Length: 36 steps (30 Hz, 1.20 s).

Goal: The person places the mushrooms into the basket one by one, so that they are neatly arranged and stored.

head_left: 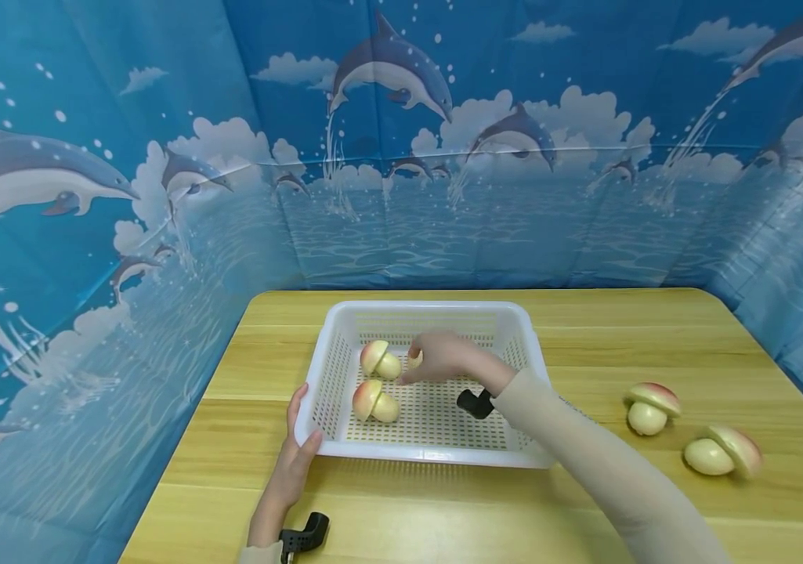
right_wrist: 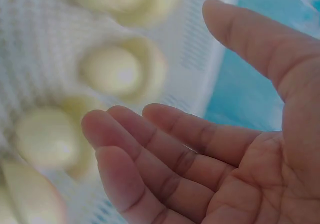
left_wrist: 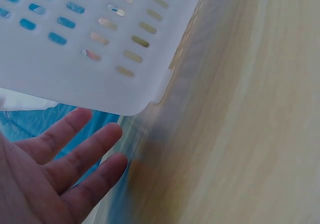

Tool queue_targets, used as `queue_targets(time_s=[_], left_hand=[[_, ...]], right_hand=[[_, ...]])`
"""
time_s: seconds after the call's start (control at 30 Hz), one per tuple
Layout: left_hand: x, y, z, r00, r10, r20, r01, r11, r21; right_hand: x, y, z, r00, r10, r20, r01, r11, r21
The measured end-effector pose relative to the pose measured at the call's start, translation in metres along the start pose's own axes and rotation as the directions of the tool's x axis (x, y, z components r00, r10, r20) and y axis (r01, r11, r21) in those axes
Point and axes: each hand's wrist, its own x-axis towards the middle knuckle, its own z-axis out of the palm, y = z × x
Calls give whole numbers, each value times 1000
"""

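A white perforated plastic basket (head_left: 422,452) sits on the table. At its front left corner my left hand (head_left: 295,458) grips the rim, thumb on top; in the left wrist view several fingers (left_wrist: 82,171) stretch out under the basket wall. Inside the basket, my right hand (head_left: 443,356) hovers with relaxed fingers apart and nothing in its palm in the right wrist view. Left of it lie toy mushrooms with cream stems and reddish caps: a rear mushroom (head_left: 380,360) and a front mushroom (head_left: 375,402). Another mushroom (head_left: 415,359) is partly hidden behind the right hand.
On the table to the right lie two more mushrooms, one upright mushroom (head_left: 650,409) and one tipped mushroom (head_left: 723,452). The wooden table (head_left: 443,517) ends against a blue dolphin-print curtain (head_left: 443,227) at the back and sides.
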Motion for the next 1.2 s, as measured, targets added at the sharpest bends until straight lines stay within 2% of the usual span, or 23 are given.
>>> queue_targets(time_s=[0.13, 0.23, 0.37, 0.53, 0.7, 0.77, 0.93, 1.2], left_hand=[[0, -1, 0, 1000, 0, 5, 0, 1000, -7], [0, -1, 1, 1000, 1, -5, -1, 1000, -11], [0, -2, 1, 1000, 9, -17, -9, 1000, -15], [0, -3, 2, 1000, 13, -17, -13, 1000, -15], [-1, -4, 2, 1000, 21, -17, -22, 1000, -22], [-1, -3, 1, 1000, 20, -16, -21, 999, -25], [-1, -2, 1, 1000, 11, -15, -12, 999, -37], [0, -1, 1, 1000, 17, -4, -17, 999, -40]], right_hand=[[-21, 11, -28, 996, 1, -94, 7, 996, 93], [-40, 22, -44, 981, 32, -191, -5, 990, 142], [-69, 42, -59, 939, 87, -334, -23, 981, 191], [-107, 71, -61, 886, 187, -424, -77, 962, 264], [-139, 99, -52, 834, 301, -463, -166, 936, 310], [-147, 108, -48, 819, 339, -463, -204, 926, 317], [-163, 127, -37, 784, 422, -455, -292, 898, 330], [-189, 147, -24, 713, 541, -446, -436, 840, 323]])
